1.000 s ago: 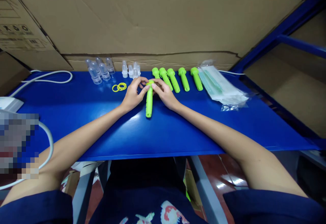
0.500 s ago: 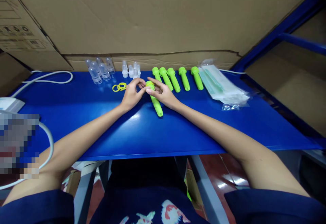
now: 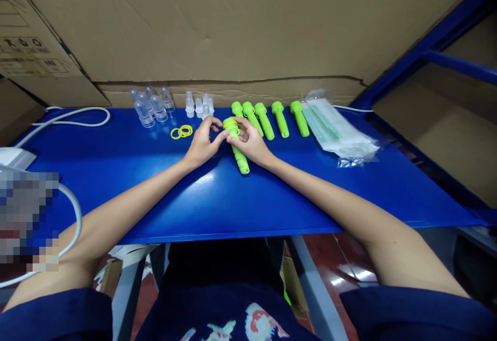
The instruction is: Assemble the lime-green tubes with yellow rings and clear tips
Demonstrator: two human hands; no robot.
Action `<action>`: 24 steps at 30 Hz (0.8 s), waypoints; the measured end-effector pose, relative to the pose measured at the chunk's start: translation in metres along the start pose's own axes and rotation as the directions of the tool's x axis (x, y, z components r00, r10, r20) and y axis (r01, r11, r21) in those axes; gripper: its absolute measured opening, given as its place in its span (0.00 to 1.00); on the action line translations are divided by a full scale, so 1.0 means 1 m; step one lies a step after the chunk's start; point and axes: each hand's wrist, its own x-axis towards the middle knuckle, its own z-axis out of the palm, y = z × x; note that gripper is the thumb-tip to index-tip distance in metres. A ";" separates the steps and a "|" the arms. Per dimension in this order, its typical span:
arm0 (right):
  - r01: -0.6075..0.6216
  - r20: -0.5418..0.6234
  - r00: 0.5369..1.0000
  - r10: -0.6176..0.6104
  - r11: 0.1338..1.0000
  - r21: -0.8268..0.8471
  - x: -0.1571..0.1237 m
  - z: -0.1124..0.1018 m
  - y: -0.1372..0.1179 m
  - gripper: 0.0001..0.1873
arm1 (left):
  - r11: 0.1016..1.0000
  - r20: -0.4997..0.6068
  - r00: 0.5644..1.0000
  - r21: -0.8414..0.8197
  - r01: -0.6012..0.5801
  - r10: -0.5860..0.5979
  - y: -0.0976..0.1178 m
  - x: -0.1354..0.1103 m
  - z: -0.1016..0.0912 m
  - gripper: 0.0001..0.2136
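Observation:
My right hand (image 3: 250,142) grips a lime green plastic handle (image 3: 239,156) near its wide head, its thin end pointing toward me. A yellow ring sits on that head. My left hand (image 3: 202,143) pinches the head with thumb and forefinger from the left. Both hands hover just above the blue table (image 3: 155,186). Loose yellow rings (image 3: 181,132) lie left of my left hand. Several more green handles (image 3: 272,118) lie in a row behind my right hand.
Clear plastic caps (image 3: 152,106) and small white nozzles (image 3: 199,105) stand at the back of the table. A clear bag of packets (image 3: 336,131) lies at the right. A white cable (image 3: 73,118) runs along the left. Cardboard (image 3: 240,25) walls the back.
The green handle has swung from pointing straight at me to slanting right, and its head has lifted slightly. The yellow ring now shows on the head. Both hands stay on it.

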 end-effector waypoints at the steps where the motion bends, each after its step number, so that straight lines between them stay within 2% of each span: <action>1: -0.014 0.003 1.000 0.014 1.000 0.015 0.000 0.000 -0.001 0.37 | 1.000 -0.002 1.000 -0.011 0.013 -0.013 -0.001 0.000 0.000 0.10; 7: -0.162 0.076 0.983 0.166 0.985 -0.057 -0.001 -0.003 -0.010 0.34 | 0.996 -0.029 0.996 -0.028 0.082 -0.083 0.001 0.002 -0.002 0.07; 12: -0.162 0.136 0.977 0.163 0.987 -0.024 -0.001 -0.005 -0.009 0.35 | 0.995 -0.058 0.994 -0.028 0.093 -0.094 0.001 0.002 -0.002 0.07; 17: -0.127 0.105 0.988 0.118 0.988 0.085 0.000 -0.003 -0.003 0.38 | 0.990 -0.064 0.989 -0.053 0.128 -0.131 -0.002 0.003 0.000 0.07; 21: -0.110 0.092 0.991 0.098 0.984 0.139 0.000 -0.002 0.000 0.37 | 0.996 -0.046 0.995 -0.045 0.083 -0.085 -0.004 0.002 0.000 0.12; 24: -0.130 0.102 0.988 0.116 0.980 0.148 0.000 -0.001 -0.001 0.35 | 0.996 -0.040 0.996 -0.041 0.080 -0.082 -0.005 0.003 -0.003 0.11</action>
